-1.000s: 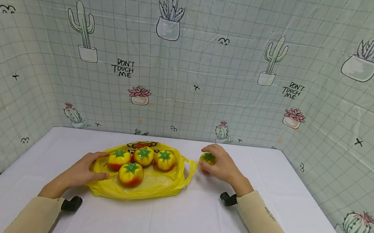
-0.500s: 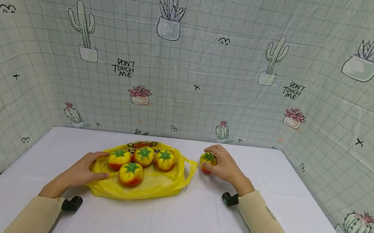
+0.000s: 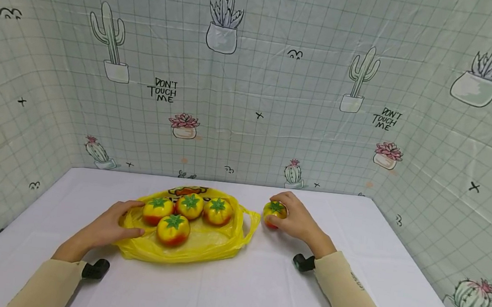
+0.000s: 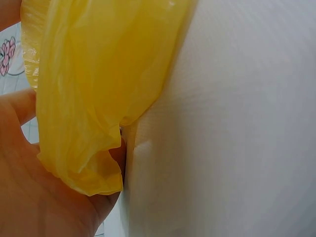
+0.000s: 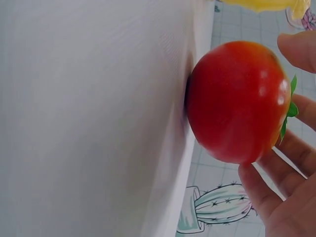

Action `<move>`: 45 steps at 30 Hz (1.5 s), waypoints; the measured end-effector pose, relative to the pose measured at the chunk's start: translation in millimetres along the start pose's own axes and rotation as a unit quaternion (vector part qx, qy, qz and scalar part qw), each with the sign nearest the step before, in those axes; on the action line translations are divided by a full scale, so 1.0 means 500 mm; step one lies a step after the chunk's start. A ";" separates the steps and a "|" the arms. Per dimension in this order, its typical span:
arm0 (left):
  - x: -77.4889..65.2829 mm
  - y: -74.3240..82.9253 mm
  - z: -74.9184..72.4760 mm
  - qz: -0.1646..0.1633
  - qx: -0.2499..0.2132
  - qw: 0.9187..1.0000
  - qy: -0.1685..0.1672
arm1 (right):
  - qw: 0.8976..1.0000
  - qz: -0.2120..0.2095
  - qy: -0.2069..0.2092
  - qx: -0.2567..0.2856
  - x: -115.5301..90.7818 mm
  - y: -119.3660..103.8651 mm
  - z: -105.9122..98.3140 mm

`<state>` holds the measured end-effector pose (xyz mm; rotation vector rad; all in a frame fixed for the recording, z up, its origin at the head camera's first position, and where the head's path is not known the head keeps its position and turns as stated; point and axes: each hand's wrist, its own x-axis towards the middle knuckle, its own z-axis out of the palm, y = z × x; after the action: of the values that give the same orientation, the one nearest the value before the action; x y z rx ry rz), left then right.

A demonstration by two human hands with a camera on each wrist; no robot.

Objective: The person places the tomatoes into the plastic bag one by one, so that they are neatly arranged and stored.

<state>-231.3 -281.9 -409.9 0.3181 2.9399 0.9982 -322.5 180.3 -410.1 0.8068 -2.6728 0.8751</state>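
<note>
Flat on the table lies a yellow plastic bag (image 3: 208,248), with several toy tomatoes (image 3: 173,230), yellow and red with green star-shaped tops, sitting on it. My left hand (image 3: 107,226) rests at the bag's left edge, thumb and fingers spread around it; the left wrist view shows crumpled bag (image 4: 98,89) across that hand. To the right of the bag's handle, another tomato (image 5: 237,103) stands on the table. My right hand (image 3: 296,221) is spread loosely around it. In the right wrist view the thumb (image 5: 301,49) lies close beside the tomato, fingers on its other side.
A white cloth covers the table (image 3: 229,298). Behind it and at both sides hangs a gridded curtain (image 3: 254,78) printed with cacti and potted plants. Black wrist cameras (image 3: 97,269) sit by each sleeve cuff.
My right hand has shifted slightly to the right, and more of the tomato beside it shows. My left hand, the bag and the tomatoes on it stay in place.
</note>
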 end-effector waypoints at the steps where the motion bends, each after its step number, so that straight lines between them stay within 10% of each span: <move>1: 0.000 0.000 0.000 0.000 0.000 1.000 0.000 | 1.000 0.002 0.000 0.001 0.000 0.000 0.000; 45: -0.004 0.007 -0.001 0.002 0.004 1.000 -0.002 | 0.999 0.043 -0.031 0.008 -0.002 0.001 0.001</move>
<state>-228.6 -280.0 -407.3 0.3259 2.9411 0.9841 -322.1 181.0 -411.1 0.7407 -2.7764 0.9063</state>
